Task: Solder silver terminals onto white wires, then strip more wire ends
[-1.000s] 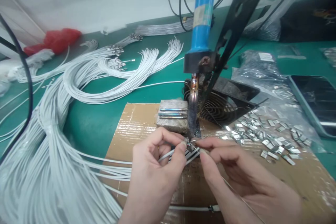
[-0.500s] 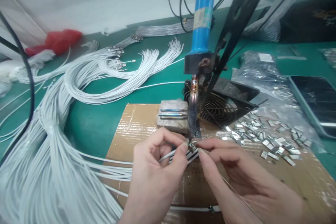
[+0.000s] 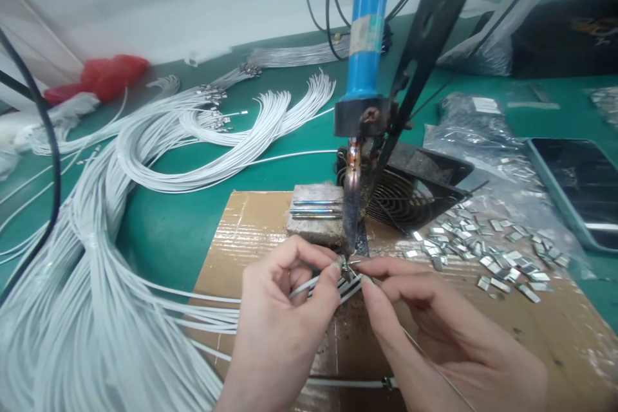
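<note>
My left hand [image 3: 287, 318] pinches several white cables [image 3: 212, 310], their ends fanning out past its thumb and fingertip. Directly above these ends is the tip of a blue-handled soldering iron [image 3: 367, 71], mounted upright and pointing down. A small shiny piece sits at the tip, partly hidden by my fingers; whether it touches the iron is hard to tell. My right hand [image 3: 444, 318] is closed on a thin solder wire [image 3: 437, 370], which trails from under its thumb toward the bottom edge. The two hands' fingertips nearly meet below the iron.
Cardboard [image 3: 255, 212] covers the green table [image 3: 159, 225]. A block with metal rods [image 3: 316, 209] and a black fan [image 3: 405, 187] stand behind my hands. Loose metal connectors [image 3: 506, 264] and a phone [image 3: 574, 187] lie right. A big cable bundle [image 3: 96, 309] fills the left.
The whole view has shifted slightly, with things appearing a little further left. Both hands keep their grips beneath the iron's tip, with little other visible change.
</note>
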`<state>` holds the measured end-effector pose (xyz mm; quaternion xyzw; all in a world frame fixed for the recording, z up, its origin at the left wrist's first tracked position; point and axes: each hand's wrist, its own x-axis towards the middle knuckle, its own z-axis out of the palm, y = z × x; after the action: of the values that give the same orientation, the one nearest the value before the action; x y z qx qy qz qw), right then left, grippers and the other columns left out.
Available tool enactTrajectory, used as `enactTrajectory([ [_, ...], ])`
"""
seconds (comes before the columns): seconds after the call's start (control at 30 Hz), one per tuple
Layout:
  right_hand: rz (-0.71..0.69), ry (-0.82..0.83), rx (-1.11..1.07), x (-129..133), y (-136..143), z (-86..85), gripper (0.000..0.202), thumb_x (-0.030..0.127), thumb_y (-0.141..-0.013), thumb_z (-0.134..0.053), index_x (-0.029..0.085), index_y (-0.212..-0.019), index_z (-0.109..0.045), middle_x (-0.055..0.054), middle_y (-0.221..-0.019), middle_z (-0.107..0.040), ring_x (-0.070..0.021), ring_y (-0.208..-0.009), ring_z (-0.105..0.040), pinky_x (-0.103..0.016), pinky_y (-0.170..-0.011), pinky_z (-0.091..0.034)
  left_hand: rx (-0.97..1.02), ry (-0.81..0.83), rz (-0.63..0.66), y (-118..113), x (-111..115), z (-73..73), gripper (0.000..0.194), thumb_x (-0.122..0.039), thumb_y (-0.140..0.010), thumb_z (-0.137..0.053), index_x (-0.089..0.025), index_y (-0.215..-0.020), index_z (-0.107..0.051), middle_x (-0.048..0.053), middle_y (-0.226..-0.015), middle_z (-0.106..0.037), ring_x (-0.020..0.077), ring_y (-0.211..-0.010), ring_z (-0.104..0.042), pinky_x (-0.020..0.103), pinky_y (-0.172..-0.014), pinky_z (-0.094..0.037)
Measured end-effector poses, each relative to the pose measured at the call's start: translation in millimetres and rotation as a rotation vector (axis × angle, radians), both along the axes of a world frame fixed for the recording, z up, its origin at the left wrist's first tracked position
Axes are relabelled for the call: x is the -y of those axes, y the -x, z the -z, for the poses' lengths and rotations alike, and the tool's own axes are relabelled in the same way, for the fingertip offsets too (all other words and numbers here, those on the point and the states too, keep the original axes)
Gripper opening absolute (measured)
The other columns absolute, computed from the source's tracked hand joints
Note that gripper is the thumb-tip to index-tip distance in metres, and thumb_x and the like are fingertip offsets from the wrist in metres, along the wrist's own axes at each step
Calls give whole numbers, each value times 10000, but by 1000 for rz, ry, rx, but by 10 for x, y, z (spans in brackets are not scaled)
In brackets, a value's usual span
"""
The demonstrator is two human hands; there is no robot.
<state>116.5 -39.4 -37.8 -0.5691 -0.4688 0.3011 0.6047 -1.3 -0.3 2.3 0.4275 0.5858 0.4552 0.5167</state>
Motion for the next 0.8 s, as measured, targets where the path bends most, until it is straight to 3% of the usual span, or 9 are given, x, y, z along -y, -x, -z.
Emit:
enactTrajectory([
  [0.43, 14, 89, -15, 44, -9, -33, 213, 301, -895, -749, 253, -720, -639, 0, -977, -760, -160, -842, -740, -223, -743, -572, -24, 73, 88, 74, 56, 77, 133, -213, -866, -713, -156, -760, -655, 10, -785, -712, 84, -645, -567, 139, -596, -470],
  [0.6, 117, 164, 195, 46, -159, -12, 100, 378, -965, -672, 286, -929, -680, 42, -893, -778, -123, -766, -739, -181, -710, -540, -25, 214, 123, 64, 145, 105, 180, -303, -854, -717, -165, -781, -629, -68, -543, -479, 77, -505, -344, 168, -489, -275],
  [0.7, -18, 145, 302, 28, -232, 28, 196, 319, -1023, -574, 272, -874, -693, 49, -733, -727, -122, -650, -685, -202, -671, -514, -16, 265, 78, 26, 232, 76, 217, -298, -786, -764, -166, -728, -601, -92, -512, -406, 68, -485, -283, 181, -491, -202],
  [0.8, -174, 201, 181, 42, -212, 43, 308, 359, -1009, -596, 237, -732, -652, 31, -664, -645, -141, -619, -611, -234, -634, -475, 13, 285, 57, 2, 316, 38, 229, -282, -761, -787, -164, -698, -601, -75, -512, -450, 68, -484, -313, 183, -502, -209],
])
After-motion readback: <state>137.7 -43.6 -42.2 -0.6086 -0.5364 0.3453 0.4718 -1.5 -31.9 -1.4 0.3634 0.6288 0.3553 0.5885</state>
